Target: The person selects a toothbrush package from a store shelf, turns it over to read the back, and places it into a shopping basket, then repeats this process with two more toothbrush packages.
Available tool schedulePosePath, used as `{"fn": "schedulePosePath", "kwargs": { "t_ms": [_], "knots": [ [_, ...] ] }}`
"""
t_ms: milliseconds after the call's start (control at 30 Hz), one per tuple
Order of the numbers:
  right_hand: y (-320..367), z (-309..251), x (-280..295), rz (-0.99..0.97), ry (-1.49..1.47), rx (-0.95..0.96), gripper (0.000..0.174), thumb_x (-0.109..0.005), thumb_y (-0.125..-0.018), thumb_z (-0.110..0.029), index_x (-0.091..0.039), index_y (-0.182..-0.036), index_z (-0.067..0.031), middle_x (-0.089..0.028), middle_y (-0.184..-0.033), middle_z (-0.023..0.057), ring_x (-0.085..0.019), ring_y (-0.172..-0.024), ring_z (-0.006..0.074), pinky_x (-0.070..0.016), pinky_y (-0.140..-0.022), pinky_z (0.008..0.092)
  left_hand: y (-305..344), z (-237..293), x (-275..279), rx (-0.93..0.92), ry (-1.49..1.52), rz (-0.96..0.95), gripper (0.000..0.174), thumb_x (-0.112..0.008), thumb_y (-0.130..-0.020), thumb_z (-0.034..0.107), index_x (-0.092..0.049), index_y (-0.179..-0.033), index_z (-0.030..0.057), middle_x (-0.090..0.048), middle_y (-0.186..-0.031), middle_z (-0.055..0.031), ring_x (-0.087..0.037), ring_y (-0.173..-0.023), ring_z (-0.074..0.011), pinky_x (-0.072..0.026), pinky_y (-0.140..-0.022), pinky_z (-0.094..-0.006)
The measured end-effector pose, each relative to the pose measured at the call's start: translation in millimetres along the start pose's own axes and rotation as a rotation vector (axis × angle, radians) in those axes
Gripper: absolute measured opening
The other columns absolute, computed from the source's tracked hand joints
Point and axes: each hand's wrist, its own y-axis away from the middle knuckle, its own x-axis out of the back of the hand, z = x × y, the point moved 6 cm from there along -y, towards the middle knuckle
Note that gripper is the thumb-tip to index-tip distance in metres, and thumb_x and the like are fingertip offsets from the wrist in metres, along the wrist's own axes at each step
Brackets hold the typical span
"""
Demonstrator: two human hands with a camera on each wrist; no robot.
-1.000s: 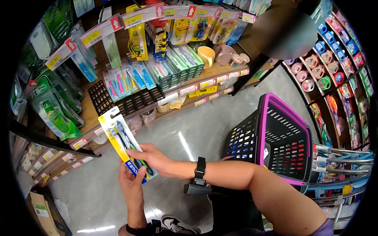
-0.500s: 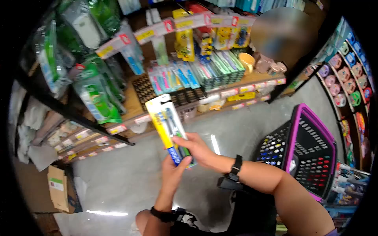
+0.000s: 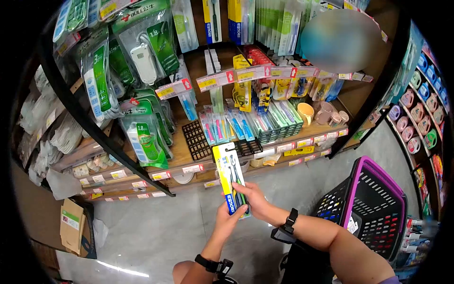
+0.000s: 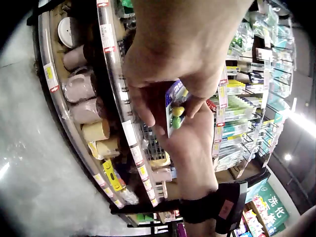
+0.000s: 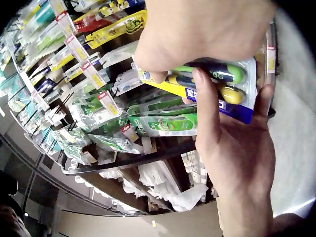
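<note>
Yellow toothbrush pack (image 3: 229,175), mid-picture, is pinched by the left hand (image 3: 227,218) and right hand (image 3: 255,201), and may drop if fingers slip.

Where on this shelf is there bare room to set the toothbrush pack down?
Bare wood shows between the green power-strip packs and the black divider rack, whose near slots look empty. Right of it, shelved toothbrushes and cups stand packed together. The left hand and right hand hold the toothbrush pack.
</note>
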Motion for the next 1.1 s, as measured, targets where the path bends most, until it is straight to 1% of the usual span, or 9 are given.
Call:
{"fn": "schedulePosePath", "kwargs": {
  "t_ms": [167, 667, 800, 867, 967, 1000, 1033, 1067, 1100],
  "knots": [
    [0.8, 0.3, -11.1, -0.013, -0.021, -0.021, 0.044, -0.060, -0.099, -0.032, -0.059, -0.123, 0.0045, -0.070, -0.110, 0.0177, -0.071, -0.095, 0.0208, -0.0577, -0.083, 0.0339, 3.1, -8.8, 11.9, -0.026, -0.081, 0.045, 0.026, -0.073, -0.091, 0.016, -0.063, -0.110, 0.0013, -0.064, -0.089, 0.0009, -0.059, -0.074, -0.0068, -0.0512, -0.065, -0.0247],
    [-10.6, 2.7, -12.4, -0.024, 0.027, 0.009, 0.045, -0.062, -0.098, -0.034, -0.062, -0.120, 0.0046, -0.071, -0.105, 0.0167, -0.070, -0.092, 0.0189, -0.0562, -0.081, 0.0316, 3.9, -4.5, 12.3, 0.019, -0.091, 0.069, 0.031, -0.070, -0.093, 0.014, -0.059, -0.119, 0.0013, -0.066, -0.099, -0.0031, -0.064, -0.084, -0.0117, -0.0555, -0.067, -0.0274],
    [-6.5, 2.4, -1.6, 0.007, 0.187, -0.031, 0.040, -0.061, -0.099, -0.032, -0.064, -0.116, 0.0041, -0.071, -0.106, 0.0151, -0.069, -0.089, 0.0178, -0.0556, -0.076, 0.0301, 1.7, -10.2, 12.4, 0.040, -0.062, 0.055, 0.028, -0.071, -0.093, 0.016, -0.059, -0.114, 0.0004, -0.066, -0.096, -0.0023, -0.063, -0.081, -0.0100, -0.0545, -0.066, -0.0265],
    [-6.3, -7.3, -11.8, -0.035, 0.026, -0.016, 0.037, -0.062, -0.099, -0.031, -0.064, -0.112, 0.0037, -0.072, -0.102, 0.0132, -0.068, -0.081, 0.0140, -0.0561, -0.070, 0.0290, 13.5, -10.6, 13.6, 0.093, -0.114, 0.062, 0.028, -0.072, -0.093, 0.017, -0.059, -0.113, 0.0026, -0.065, -0.093, -0.0009, -0.061, -0.079, -0.0084, -0.0526, -0.066, -0.0255],
    [1.4, -8.7, -8.8, 0.021, 0.068, -0.012, 0.035, -0.060, -0.099, -0.027, -0.063, -0.114, 0.0041, -0.072, -0.105, 0.0172, -0.071, -0.089, 0.0192, -0.0583, -0.080, 0.0327, 5.0, -11.7, 7.4, -0.066, -0.149, 0.052, 0.027, -0.071, -0.093, 0.017, -0.060, -0.115, 0.0057, -0.063, -0.089, 0.0009, -0.059, -0.076, -0.0076, -0.0501, -0.065, -0.0257],
    [6.4, -10.5, -9.7, 0.073, 0.041, -0.007, 0.035, -0.062, -0.098, -0.028, -0.064, -0.113, 0.0035, -0.072, -0.103, 0.0158, -0.070, -0.087, 0.0184, -0.0581, -0.074, 0.0312, 8.1, -0.7, -0.1, -0.072, -0.124, 0.055, 0.028, -0.071, -0.094, 0.018, -0.059, -0.116, 0.0051, -0.063, -0.088, 0.0010, -0.059, -0.077, -0.0077, -0.0494, -0.065, -0.0254],
    [1.9, 0.4, 8.2, 0.068, 0.067, -0.078, 0.036, -0.064, -0.097, -0.030, -0.064, -0.112, 0.0027, -0.072, -0.101, 0.0142, -0.070, -0.084, 0.0175, -0.0566, -0.070, 0.0301, 5.5, 4.8, -0.8, -0.074, -0.185, 0.028, 0.028, -0.070, -0.094, 0.018, -0.060, -0.116, 0.0042, -0.063, -0.089, 0.0004, -0.060, -0.080, -0.0085, -0.0506, -0.067, -0.0262],
    [-0.7, 4.9, 3.7, 0.043, -0.001, -0.085, 0.038, -0.066, -0.096, -0.031, -0.064, -0.113, 0.0028, -0.072, -0.099, 0.0126, -0.069, -0.082, 0.0171, -0.0552, -0.069, 0.0298, 7.6, 8.7, 0.5, 0.017, -0.098, 0.014, 0.034, -0.072, -0.093, 0.021, -0.062, -0.119, 0.0025, -0.067, -0.104, -0.0023, -0.061, -0.094, -0.0107, -0.0521, -0.083, -0.0290],
    [-3.5, -3.5, 4.2, 0.051, -0.032, -0.063, 0.039, -0.066, -0.096, -0.031, -0.064, -0.114, 0.0035, -0.072, -0.100, 0.0129, -0.069, -0.083, 0.0175, -0.0557, -0.071, 0.0300, 0.0, 13.4, 0.4, -0.020, -0.095, 0.001, 0.033, -0.072, -0.093, 0.018, -0.062, -0.120, 0.0026, -0.067, -0.105, -0.0025, -0.062, -0.093, -0.0105, -0.0529, -0.081, -0.0280]
  ]
}}
